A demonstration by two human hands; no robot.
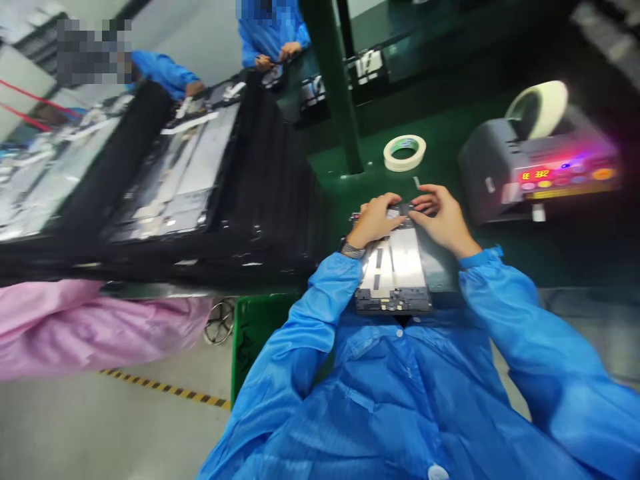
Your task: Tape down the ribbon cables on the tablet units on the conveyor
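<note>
Holding my left hand [373,220] and right hand [443,217] curved over the far end of a flat rectangular panel with silver plates in a black frame [393,270]. The panel lies lengthwise on a green bench top [350,190], just in front of my chest. My fingers [400,198] meet over a small dark piece [406,209] at its end; I cannot tell whether they grip it or only rest there. A black wristwatch [353,251] sits on my left wrist. Past my fingertips lie a thin grey strip [416,182] and a cream paper tape roll [405,153]. To my right stands a grey tape dispenser with a red digital display [537,167]. To my left, a black conveyor belt [270,200] carries similar panels toward two co-workers in blue smocks [270,37].
</note>
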